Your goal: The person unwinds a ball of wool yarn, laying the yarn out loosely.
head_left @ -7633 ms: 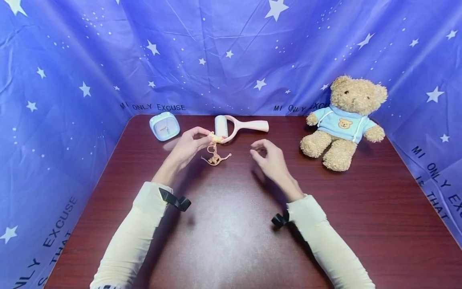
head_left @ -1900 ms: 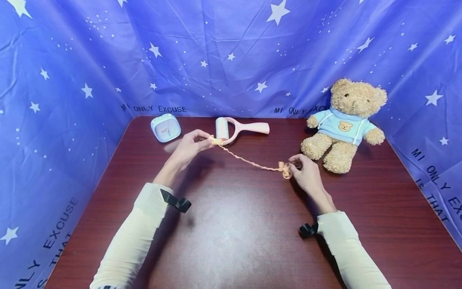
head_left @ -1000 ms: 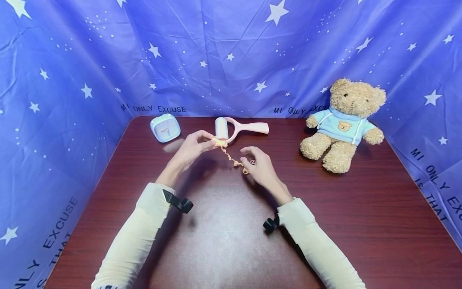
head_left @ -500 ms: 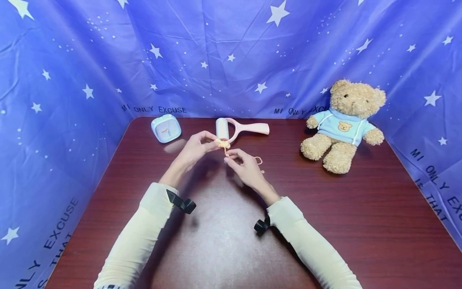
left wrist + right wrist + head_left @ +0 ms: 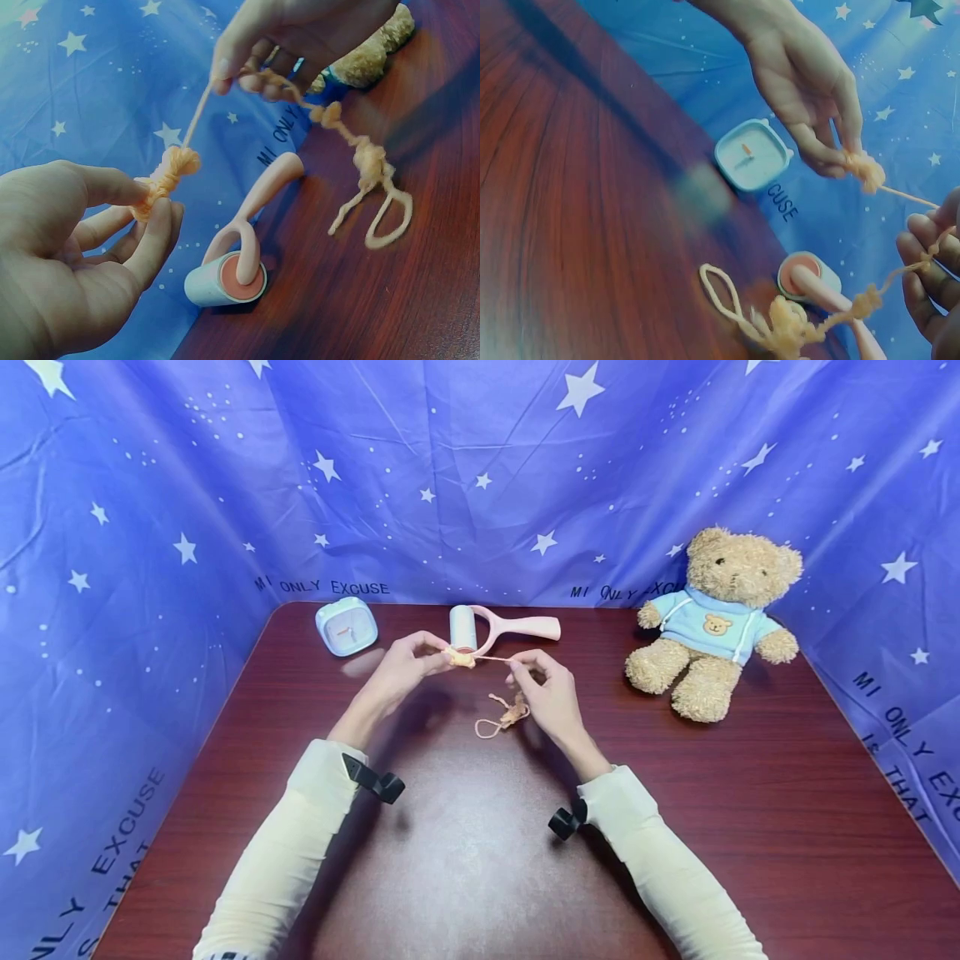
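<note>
My left hand (image 5: 397, 681) pinches a small wound bundle of peach-orange yarn (image 5: 176, 171) between thumb and fingers. From that bundle a single strand runs taut to my right hand (image 5: 553, 697), which pinches it between thumb and forefinger. Below the right hand hangs the rest of the yarn, a knotted tail (image 5: 371, 161) with a clump, a loop and a loose end. In the right wrist view the same dangling clump (image 5: 787, 322) shows low in front, over the table. The right fingertips are partly cut off there.
Behind the hands lies a pink-handled lint roller (image 5: 525, 627) with a white roll. A pale blue square clock (image 5: 347, 627) stands at the back left. At the back right sits a teddy bear (image 5: 716, 627) in a blue top. Starry blue cloth (image 5: 450, 527) surrounds the dark red table (image 5: 465, 860).
My right hand first held the far end out to the right, then came in close to the left hand. Now it has drawn a strand rightward, the knotted tail hanging below. The left hand barely moved.
</note>
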`<state>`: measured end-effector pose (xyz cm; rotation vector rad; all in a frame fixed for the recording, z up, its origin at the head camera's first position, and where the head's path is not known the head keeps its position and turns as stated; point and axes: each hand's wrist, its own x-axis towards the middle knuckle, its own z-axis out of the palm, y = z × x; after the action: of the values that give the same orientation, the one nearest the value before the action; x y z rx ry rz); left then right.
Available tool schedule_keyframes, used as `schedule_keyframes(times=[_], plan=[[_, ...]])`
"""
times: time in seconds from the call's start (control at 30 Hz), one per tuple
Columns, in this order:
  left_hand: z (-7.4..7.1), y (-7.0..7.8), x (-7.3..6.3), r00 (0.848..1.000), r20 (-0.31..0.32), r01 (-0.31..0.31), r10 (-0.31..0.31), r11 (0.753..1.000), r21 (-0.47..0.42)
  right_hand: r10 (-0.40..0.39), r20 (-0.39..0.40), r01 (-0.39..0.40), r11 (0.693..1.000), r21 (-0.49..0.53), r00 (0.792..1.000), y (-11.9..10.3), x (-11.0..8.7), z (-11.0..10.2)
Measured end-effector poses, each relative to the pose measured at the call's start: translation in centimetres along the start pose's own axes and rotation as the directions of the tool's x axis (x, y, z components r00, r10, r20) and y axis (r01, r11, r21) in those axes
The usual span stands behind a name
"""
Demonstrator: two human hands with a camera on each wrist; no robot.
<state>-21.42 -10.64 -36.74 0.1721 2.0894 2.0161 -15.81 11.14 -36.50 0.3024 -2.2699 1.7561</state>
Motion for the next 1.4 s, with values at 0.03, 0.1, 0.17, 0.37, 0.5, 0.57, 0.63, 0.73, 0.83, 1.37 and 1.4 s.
schedule_keyframes(times=[0.03, 0.1, 0.17, 0.37, 0.5, 0.57, 0.63, 0.73, 0.83, 1.37, 1.4], plan=[[0.0, 0.1, 0.0, 1.0, -0.005, 0.0, 0.0, 1.0, -0.008, -0.005, -0.001, 0.005, 1.0, -0.01, 1.0, 0.0, -0.1, -0.2], [0.0, 0.2, 0.0, 1.0, -0.017, 0.0, -0.001, 1.0, -0.019, -0.017, 0.0, 0.017, 0.999, -0.034, 1.0, -0.1, -0.3, -0.5], [0.0, 0.2, 0.0, 1.0, -0.026, 0.0, -0.001, 1.0, -0.025, -0.028, 0.004, 0.029, 0.998, -0.047, 1.0, 0.0, -0.6, -0.8], [-0.1, 0.3, 0.0, 0.999, -0.038, 0.011, -0.012, 0.999, -0.031, -0.01, -0.003, 0.01, 1.0, 0.028, 1.0, -0.2, -1.0, -1.7], [-0.1, 0.4, -0.1, 0.999, -0.04, 0.012, -0.013, 1.0, -0.024, -0.017, -0.064, 0.022, 0.997, 0.071, 0.998, -0.3, -0.8, -2.5], [-0.2, 0.4, -0.1, 0.999, -0.041, 0.011, -0.012, 1.0, -0.023, -0.019, -0.095, 0.025, 0.998, 0.066, 0.995, -0.3, -0.6, -2.9], [-0.1, 0.4, -0.2, 0.999, -0.042, 0.012, -0.013, 0.999, -0.032, -0.012, -0.117, 0.019, 0.998, 0.062, 0.993, -0.2, -0.6, -3.3], [-0.1, 0.3, -0.2, 0.999, -0.044, 0.013, -0.015, 0.999, -0.048, 0.005, -0.137, 0.004, 0.998, 0.063, 0.991, 0.1, -0.7, -3.7], [-0.2, 0.3, -0.1, 0.999, -0.047, 0.014, -0.016, 0.998, -0.053, 0.02, -0.154, -0.009, 0.997, 0.076, 0.988, 0.4, -0.7, -4.2], [-0.6, 0.3, 0.3, 0.997, -0.068, 0.031, -0.033, 0.999, -0.025, 0.031, -0.279, 0.0, 0.994, 0.111, 0.96, 1.3, -0.6, -7.2], [-0.6, 0.3, 0.3, 0.997, -0.068, 0.032, -0.033, 0.999, -0.024, 0.028, -0.288, 0.003, 0.994, 0.106, 0.957, 1.3, -0.5, -7.4]])
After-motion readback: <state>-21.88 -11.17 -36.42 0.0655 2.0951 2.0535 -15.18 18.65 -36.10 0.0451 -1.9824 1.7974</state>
